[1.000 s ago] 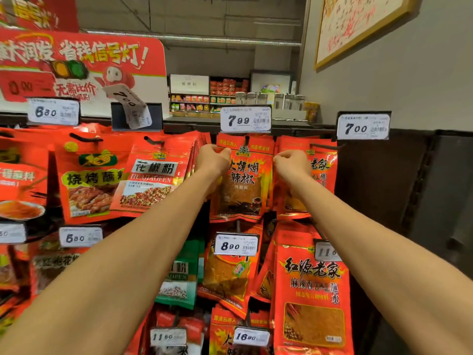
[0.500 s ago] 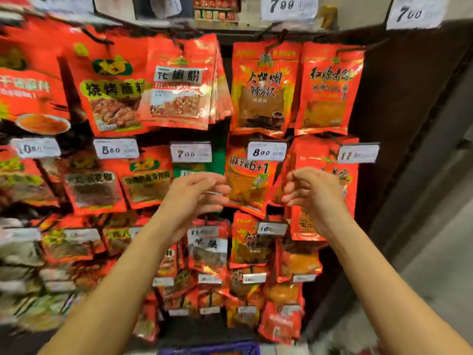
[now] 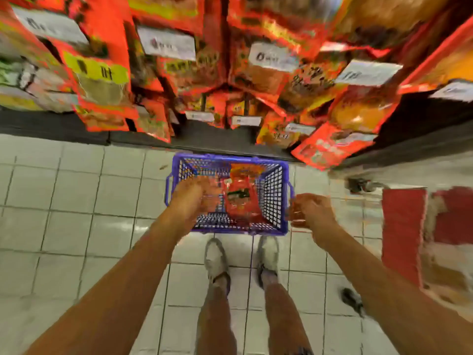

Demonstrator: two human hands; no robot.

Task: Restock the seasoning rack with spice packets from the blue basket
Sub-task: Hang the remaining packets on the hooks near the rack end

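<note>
Across the top of my frame hangs the seasoning rack (image 3: pixel 230 60), crowded with red and orange packets behind white price tags, all badly smeared by motion blur. Below it stretches the pale tiled floor (image 3: pixel 76 201), where the blue basket (image 3: pixel 275 198) sits at centre, just ahead of my white shoes (image 3: pixel 216 260). Inside it I can see at least one red spice packet (image 3: pixel 239 198), so by my reckoning stock remains to be hung and the job is unfinished; how many pegs need filling I cannot tell. My left hand (image 3: pixel 194 198) is over the basket's left side, fingers loosely curled, grasping nothing I can make out. My right hand (image 3: pixel 308 211) hovers just outside the right rim, likewise loosely curled and seemingly empty.
</note>
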